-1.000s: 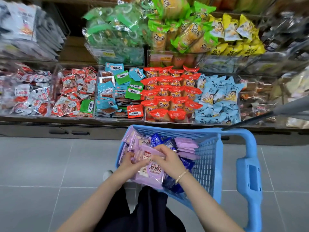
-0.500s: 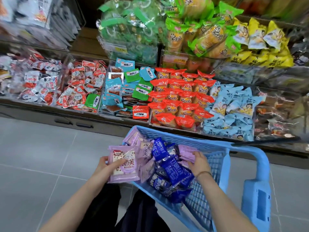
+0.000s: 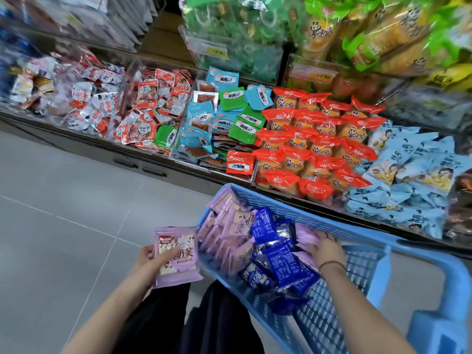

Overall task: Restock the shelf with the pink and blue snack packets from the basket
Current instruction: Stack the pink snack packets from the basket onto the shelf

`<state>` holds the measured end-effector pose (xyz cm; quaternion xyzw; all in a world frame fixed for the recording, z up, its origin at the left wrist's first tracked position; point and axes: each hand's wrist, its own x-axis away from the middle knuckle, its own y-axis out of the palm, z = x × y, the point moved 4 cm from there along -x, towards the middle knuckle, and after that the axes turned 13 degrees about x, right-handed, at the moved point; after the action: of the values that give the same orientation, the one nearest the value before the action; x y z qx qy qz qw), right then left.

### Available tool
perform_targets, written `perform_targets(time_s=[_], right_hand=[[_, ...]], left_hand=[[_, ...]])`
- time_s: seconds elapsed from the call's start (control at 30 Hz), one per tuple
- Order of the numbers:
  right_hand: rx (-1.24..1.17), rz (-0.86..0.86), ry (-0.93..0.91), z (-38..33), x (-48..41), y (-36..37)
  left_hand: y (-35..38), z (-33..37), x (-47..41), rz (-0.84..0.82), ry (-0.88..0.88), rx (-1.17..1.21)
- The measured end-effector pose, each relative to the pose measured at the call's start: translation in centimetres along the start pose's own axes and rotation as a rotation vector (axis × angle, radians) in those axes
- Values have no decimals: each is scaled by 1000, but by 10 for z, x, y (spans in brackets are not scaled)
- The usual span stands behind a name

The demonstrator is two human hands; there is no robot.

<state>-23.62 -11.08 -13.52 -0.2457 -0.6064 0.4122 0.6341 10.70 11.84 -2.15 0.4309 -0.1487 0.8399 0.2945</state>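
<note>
A blue plastic basket (image 3: 362, 264) stands on the floor in front of the shelf, with several pink packets (image 3: 229, 233) and dark blue packets (image 3: 278, 261) heaped inside. My left hand (image 3: 149, 256) grips a stack of pink snack packets (image 3: 177, 254) just left of the basket, outside its rim. My right hand (image 3: 325, 247) is inside the basket with its fingers on a pink packet (image 3: 305, 236) at the right of the heap. Whether those fingers curl round it does not show.
The low shelf (image 3: 143, 159) runs across the view with clear bins of red, green, light blue and orange packets. An upper shelf holds green and yellow bags (image 3: 370, 34). Grey tiled floor (image 3: 63, 226) lies to the left. The basket's blue handle (image 3: 439, 318) rises at the lower right.
My left hand lifted the stack of pink packets out of the basket to its left side. My right hand let go of it and moved right onto the pink packets in the basket.
</note>
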Motion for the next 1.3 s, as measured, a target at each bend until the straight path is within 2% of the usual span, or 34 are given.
perform_targets(time_s=[0.1,0.2,0.27,0.33,0.4,0.53,0.63,0.77,0.83,0.93,1.03,1.13,1.2,1.3], right_hand=[[-292,138,58,4,28,-29],[-856,121,97,0,64,-59],[-1172,30,143,-11,83,-74],[-1440,-136,197,-28,94,-81],[-1598,-253,172,-51,98,-90],[-1613,-288,11,-104,102,-122],[-1533,-257,-125,-151,102,-151],[-1176,-78,-296,-217,107,-198],[-1133,47,-314,-246,109,-222],[-1260,204,-268,-283,112,-252],[-1492,226,-215,-318,116,-269],[-1769,26,-218,-360,113,-279],[-1851,-122,-238,-385,109,-285],[-1948,-181,-200,-408,96,-293]], left_hand=[[4,10,3,-10,-14,35],[11,27,5,-18,0,57],[15,36,4,-27,8,80],[16,45,3,-45,6,86],[13,55,3,-67,14,91],[0,81,-2,-95,47,123],[-20,108,-15,-105,74,143],[-56,161,-33,-166,103,132],[-78,192,-45,-203,126,109],[-114,236,-64,-222,181,61],[-145,275,-84,-237,237,51],[-167,307,-103,-255,276,93],[-175,325,-112,-269,284,128],[-174,350,-123,-342,300,177]])
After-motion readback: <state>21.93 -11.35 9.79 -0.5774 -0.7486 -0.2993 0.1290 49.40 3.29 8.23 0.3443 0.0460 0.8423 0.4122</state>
